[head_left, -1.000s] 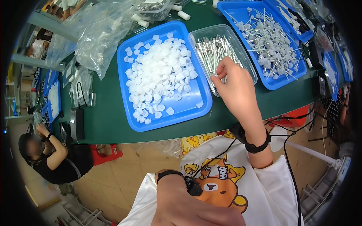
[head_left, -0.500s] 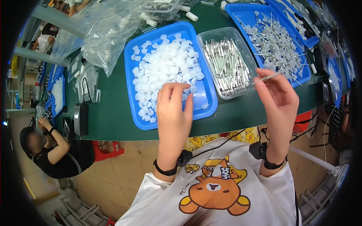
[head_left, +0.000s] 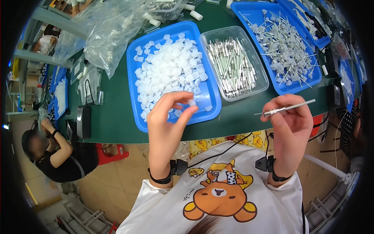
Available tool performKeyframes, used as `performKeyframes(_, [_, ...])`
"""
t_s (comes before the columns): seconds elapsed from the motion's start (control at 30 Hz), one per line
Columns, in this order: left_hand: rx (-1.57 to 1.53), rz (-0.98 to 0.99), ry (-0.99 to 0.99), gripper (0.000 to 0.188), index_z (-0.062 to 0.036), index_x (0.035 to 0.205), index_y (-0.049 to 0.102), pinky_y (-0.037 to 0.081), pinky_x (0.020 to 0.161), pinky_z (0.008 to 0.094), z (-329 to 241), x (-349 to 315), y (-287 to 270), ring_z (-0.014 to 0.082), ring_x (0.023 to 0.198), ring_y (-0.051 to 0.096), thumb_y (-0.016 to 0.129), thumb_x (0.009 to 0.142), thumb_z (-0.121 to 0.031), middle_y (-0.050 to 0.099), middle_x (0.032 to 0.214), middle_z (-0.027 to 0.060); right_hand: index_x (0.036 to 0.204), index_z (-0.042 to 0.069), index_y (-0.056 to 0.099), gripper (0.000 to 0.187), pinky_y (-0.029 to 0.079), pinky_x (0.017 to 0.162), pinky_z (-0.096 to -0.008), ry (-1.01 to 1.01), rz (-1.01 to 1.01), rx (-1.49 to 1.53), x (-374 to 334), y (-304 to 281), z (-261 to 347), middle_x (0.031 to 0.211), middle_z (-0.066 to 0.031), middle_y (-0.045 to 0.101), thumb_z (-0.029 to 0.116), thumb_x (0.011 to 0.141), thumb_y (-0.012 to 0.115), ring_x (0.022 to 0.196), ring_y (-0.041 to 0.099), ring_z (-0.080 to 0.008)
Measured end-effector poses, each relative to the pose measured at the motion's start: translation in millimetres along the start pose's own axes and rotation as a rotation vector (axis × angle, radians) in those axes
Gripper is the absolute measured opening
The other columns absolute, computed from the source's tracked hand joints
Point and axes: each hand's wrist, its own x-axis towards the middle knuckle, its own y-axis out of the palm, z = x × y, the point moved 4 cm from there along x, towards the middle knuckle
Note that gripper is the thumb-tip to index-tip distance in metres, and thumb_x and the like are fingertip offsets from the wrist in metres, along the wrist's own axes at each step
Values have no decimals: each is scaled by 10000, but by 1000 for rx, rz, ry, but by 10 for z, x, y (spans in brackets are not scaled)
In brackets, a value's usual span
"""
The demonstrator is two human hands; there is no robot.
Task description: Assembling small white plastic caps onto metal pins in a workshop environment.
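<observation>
Head view: clear bag (head_left: 107, 43) lies beside blue tray (head_left: 209, 93).

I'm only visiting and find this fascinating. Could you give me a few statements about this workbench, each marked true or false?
1. The right hand holds a rod. True.
2. The left hand also holds a rod. False: the left hand pinches a white piece between its fingers.
3. The clear box contains many rods. True.
4. The clear box is left of the tray of loose white pieces. False: that tray is left of the clear box.
5. Both wrists wear black bands. True.
6. The shirt is plain black. False: the shirt is white, with a cartoon bear.
</observation>
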Motion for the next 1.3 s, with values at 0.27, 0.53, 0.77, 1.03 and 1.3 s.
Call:
performKeyframes(0.27, [-1212,284,19,235,43,917,482,481,714,334,-346,-202,180,248,837,553,554,702,102,480,970,194,913,-30,498,311,484,605,-327,-528,287,-251,-189,271,218,878,-183,566,-114,638,617,726,606,-271])
performKeyframes(0.53, [-1240,358,64,254,15,946,445,501,613,275,-522,-266,278,230,695,580,586,737,-18,488,912,221,1004,80,409,404,435,616,-310,-581,478,-502,-304,346,417,853,-89,525,-71,678,595,735,591,-222])
performKeyframes(0.77, [-1409,450,-29,270,107,1048,466,442,752,320,-538,-341,293,219,862,540,491,834,-56,489,958,181,1005,84,401,431,418,597,-292,-636,439,-549,-345,375,399,877,-65,543,-78,662,606,732,588,-200])
performKeyframes(1.03, [-983,312,-4,370,80,843,517,423,515,220,-558,-339,284,153,592,529,434,874,-279,534,726,149,1021,86,391,485,421,602,-291,-570,570,-613,-334,402,415,917,-85,551,-88,634,625,756,577,-197])
performKeyframes(1.3, [-992,253,-44,377,60,833,520,424,518,226,-576,-345,296,153,612,534,465,864,-312,534,740,127,1058,79,383,508,422,649,-327,-441,555,-635,-380,408,483,997,-126,524,-92,639,615,804,579,-249])
